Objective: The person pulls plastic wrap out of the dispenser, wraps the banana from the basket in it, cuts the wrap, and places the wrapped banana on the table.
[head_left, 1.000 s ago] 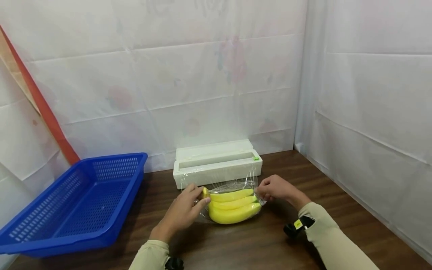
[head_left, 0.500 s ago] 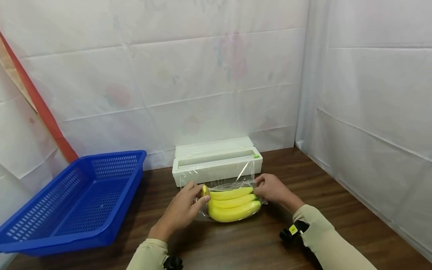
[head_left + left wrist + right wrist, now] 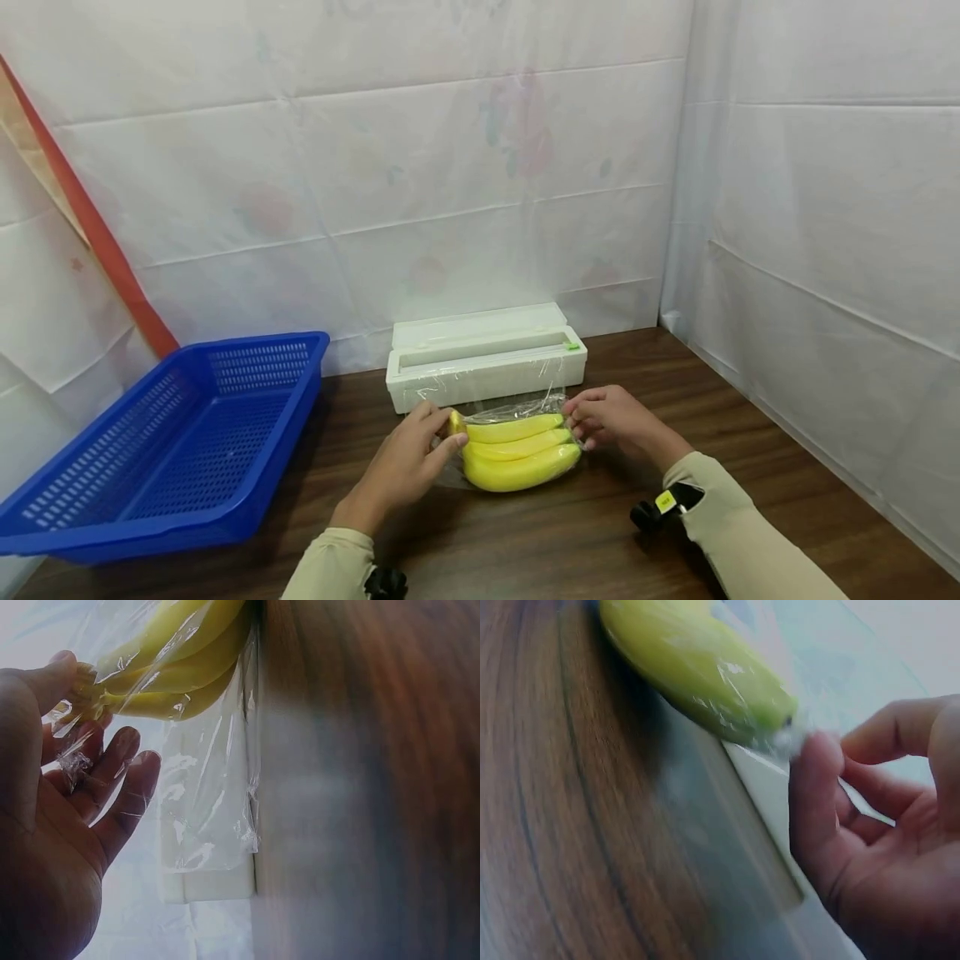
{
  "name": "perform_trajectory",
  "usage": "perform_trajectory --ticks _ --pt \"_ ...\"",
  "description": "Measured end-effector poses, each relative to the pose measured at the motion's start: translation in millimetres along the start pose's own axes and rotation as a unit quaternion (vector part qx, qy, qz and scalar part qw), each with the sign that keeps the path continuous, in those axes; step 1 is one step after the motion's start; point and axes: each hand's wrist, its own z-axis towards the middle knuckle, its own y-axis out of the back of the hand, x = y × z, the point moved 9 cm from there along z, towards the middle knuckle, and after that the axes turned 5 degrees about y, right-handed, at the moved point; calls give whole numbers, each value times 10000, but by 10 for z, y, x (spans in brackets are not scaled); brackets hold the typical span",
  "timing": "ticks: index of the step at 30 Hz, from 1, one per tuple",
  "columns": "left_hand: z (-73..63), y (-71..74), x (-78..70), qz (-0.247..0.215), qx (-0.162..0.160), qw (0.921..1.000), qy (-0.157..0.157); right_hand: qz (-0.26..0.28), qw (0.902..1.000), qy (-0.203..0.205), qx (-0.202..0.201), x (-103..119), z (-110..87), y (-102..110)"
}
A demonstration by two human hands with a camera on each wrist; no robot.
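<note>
A bunch of yellow bananas lies on the table under clear plastic wrap, its stem end toward the left. My left hand grips that stem between thumb and fingers; the left wrist view shows crinkled film by the fingers. At the green banana tips my right hand pinches the wrap, with thumb and fingertips together beside one tip in the right wrist view. The film runs back from the bananas to a white wrap box with its lid raised.
A blue plastic basket with slotted sides stands at the left of the brown wooden table. A green tab sits at the box's right end. White sheeting hangs behind and at the right.
My right hand shifts slightly at the banana tips, its fingers moving on the wrap. The left hand keeps its grip on the stem. The head view has tilted a little.
</note>
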Motion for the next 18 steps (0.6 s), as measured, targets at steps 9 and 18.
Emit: perform_trajectory --ticks 9,18 --pt "7 -21 5 -27 33 10000 35 427 9989 56 161 -56 -11 -51" --pt "6 7 -42 -51 -32 9999 -127 -474 9964 -10 -700 -52 3 -93"
